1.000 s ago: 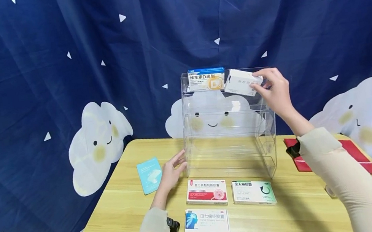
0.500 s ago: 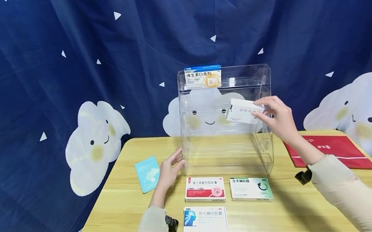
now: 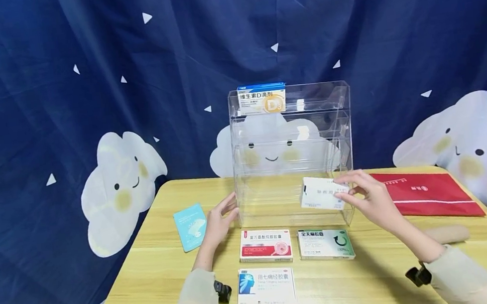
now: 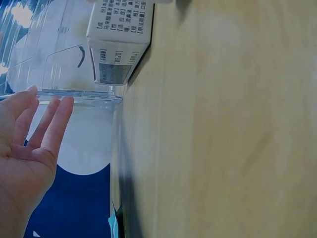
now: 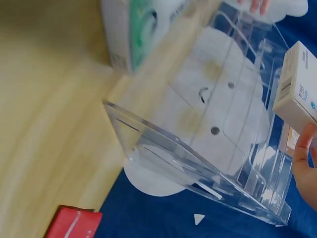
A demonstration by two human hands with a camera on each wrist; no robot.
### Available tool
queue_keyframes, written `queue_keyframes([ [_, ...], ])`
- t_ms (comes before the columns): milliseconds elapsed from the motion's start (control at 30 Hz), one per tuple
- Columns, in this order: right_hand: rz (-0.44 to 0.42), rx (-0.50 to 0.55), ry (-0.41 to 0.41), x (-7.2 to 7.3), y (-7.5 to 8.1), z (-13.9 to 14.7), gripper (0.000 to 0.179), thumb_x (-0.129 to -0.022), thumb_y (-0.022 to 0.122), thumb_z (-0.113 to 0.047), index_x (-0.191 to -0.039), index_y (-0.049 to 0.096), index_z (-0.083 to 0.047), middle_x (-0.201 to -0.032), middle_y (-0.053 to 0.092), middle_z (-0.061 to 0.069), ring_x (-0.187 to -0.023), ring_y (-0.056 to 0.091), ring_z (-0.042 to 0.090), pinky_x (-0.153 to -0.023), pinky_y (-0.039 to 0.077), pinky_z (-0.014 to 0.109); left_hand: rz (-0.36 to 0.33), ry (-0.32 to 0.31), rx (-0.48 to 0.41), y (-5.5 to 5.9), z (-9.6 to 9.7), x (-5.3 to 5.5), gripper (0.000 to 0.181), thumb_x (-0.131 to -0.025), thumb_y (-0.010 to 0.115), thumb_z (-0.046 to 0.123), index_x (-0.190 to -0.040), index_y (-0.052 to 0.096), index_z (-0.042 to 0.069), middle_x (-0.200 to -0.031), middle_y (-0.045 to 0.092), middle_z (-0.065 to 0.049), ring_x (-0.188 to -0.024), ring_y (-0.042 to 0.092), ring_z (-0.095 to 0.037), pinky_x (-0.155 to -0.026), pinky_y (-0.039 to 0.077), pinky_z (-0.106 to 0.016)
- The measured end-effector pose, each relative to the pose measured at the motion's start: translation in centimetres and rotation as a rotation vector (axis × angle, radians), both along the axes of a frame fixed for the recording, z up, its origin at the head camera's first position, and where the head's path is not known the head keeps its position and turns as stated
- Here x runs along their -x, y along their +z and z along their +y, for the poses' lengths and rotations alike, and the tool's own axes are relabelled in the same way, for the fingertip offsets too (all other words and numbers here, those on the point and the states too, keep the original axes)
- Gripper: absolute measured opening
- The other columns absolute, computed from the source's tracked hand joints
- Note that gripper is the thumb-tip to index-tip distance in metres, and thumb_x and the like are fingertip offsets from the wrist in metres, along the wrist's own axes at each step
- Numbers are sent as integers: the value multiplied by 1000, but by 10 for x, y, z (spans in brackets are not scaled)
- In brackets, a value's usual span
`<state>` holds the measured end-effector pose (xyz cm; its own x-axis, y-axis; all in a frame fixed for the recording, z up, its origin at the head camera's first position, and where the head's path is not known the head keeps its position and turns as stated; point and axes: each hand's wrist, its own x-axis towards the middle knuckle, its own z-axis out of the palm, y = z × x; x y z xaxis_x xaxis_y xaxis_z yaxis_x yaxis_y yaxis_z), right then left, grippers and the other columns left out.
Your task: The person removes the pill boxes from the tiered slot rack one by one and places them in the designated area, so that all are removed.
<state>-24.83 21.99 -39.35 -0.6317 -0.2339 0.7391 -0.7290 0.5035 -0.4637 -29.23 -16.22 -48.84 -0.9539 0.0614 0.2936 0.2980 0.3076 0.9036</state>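
Observation:
My right hand (image 3: 368,200) pinches a white medicine box (image 3: 320,193) by its right end between thumb and fingers. The box is in front of the lower tiers of a clear acrylic display stand (image 3: 347,160). In the right wrist view the medicine box (image 5: 297,82) overlaps the stand's tiers, with the thumb on its lower edge. My left hand (image 3: 218,225) has its fingers extended at the stand's left side; in the left wrist view those fingers (image 4: 58,124) reach the clear side edge. A blue and white vitamin D box (image 3: 262,99) stands on the top tier, at the left.
Before the stand lie a red and white box (image 3: 265,246), a green and white box (image 3: 326,244) and a white box with a blue picture (image 3: 265,290). A light blue packet (image 3: 191,227) lies left, a red folder (image 3: 433,193) right. A beige rounded object (image 3: 449,235) is beyond my right forearm.
My right hand has brought the white box down from the top tier to the height of the lower tiers. The left hand stays at the stand's side. The head view has shifted slightly.

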Motion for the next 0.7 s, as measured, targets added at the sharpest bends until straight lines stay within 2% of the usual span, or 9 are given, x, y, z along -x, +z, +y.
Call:
queue_keyframes([
  [200,-41,-34,51,-27,-15,2,43,-65,81,15,-101,72,-5,-102,68,12,-81,57,-7,-67,55,5,-18,-2,-21,1,-1,0,53,-92,65,5,-142,52,14,-142,55,-14,-121,62,-35,-90,60,-27],
  [367,-113,-46,74,-50,-33,6,44,-65,80,16,-101,72,-8,-102,67,12,-87,59,-7,-65,55,7,-26,-9,-15,1,-1,1,52,-92,65,6,-142,52,15,-143,55,-15,-122,62,-35,-91,60,-29],
  [600,-214,-82,159,-76,-49,7,41,-72,79,9,-103,70,-15,-101,66,4,-88,58,-6,-60,57,12,-42,-4,-11,2,-2,2,52,-92,65,6,-142,52,16,-142,56,-14,-123,61,-34,-92,59,-29],
  [700,-272,-102,172,-85,-54,8,37,-75,79,4,-103,70,-19,-102,66,-1,-89,58,-6,-58,57,15,-55,-2,-11,2,-1,2,52,-93,65,7,-142,52,17,-142,56,-12,-123,61,-33,-92,59,-27],
])
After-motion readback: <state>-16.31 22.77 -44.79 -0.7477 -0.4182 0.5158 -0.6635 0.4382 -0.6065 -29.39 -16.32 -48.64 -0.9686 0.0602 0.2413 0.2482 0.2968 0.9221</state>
